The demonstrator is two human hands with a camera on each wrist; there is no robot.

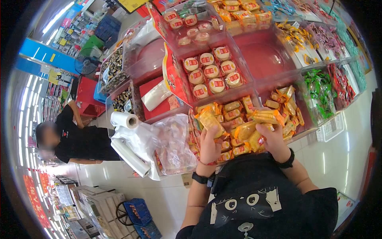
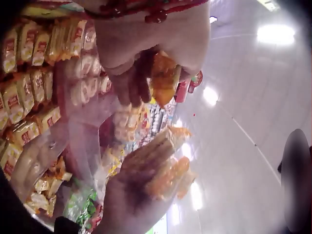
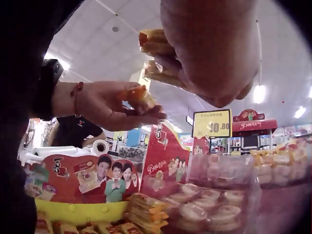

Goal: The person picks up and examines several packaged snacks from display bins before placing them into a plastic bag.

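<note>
I stand at a shop display bin [image 1: 303, 128] heaped with yellow wrapped snack bars. My left hand [image 1: 209, 129] pinches one orange-yellow snack bar [image 1: 207, 118] above the bin. In the left wrist view the left hand [image 2: 141, 73] curls round that bar [image 2: 164, 78]. My right hand [image 1: 267, 128] grips a bundle of several bars [image 1: 267, 116] just to the right. The right wrist view shows the right hand [image 3: 170, 61] on two bars [image 3: 155, 43], with the left hand [image 3: 131, 109] and its bar [image 3: 140, 97] beside it. A clear plastic bag [image 1: 172, 143] of snacks hangs left of the bin.
Behind are bins of round red-labelled cakes [image 1: 211, 71], green sweets [image 1: 318, 93] and an empty red bin [image 1: 266, 55]. Two rolls of plastic bags [image 1: 124, 119] sit at the display's left end. A person in black [image 1: 79, 141] stands at left. Blue crates [image 1: 137, 211] are on the floor.
</note>
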